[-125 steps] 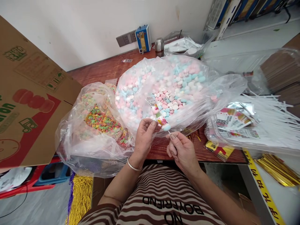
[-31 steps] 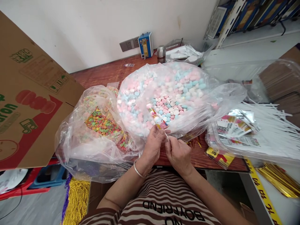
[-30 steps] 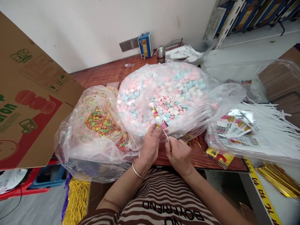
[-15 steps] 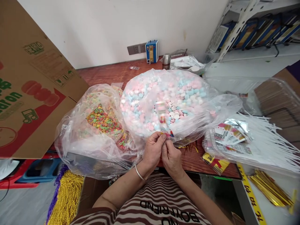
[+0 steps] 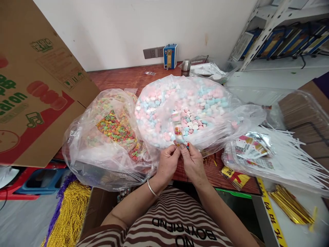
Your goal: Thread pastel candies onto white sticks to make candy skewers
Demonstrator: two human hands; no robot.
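Observation:
My left hand (image 5: pixel 167 160) and my right hand (image 5: pixel 194 164) meet at the table's front, thumbs and fingers pinched together. Between them they hold the bottom end of a small clear candy packet (image 5: pixel 178 130) with coloured pieces inside; its upper part stands out away from me. Some red and blue bits show beside my right thumb. Just beyond lies a big clear bag of pink, white and blue candies (image 5: pixel 213 102). To the left sits an open clear bag of small ring-shaped candies (image 5: pixel 117 128). My fingertips hide the packet's lower end.
At left stands a large cardboard box (image 5: pixel 38 103). On the right, a clear plastic tray (image 5: pixel 231 161) holds white sticks (image 5: pixel 285 154) and printed cards. Gold twist ties (image 5: pixel 291 204) lie at lower right. A blue device (image 5: pixel 170 56) and a metal flask (image 5: pixel 185 67) stand at the back.
My right hand has turned, so its thumb now presses on top near the packet's bottom end. My left hand keeps its pinch. The whole view has shifted slightly.

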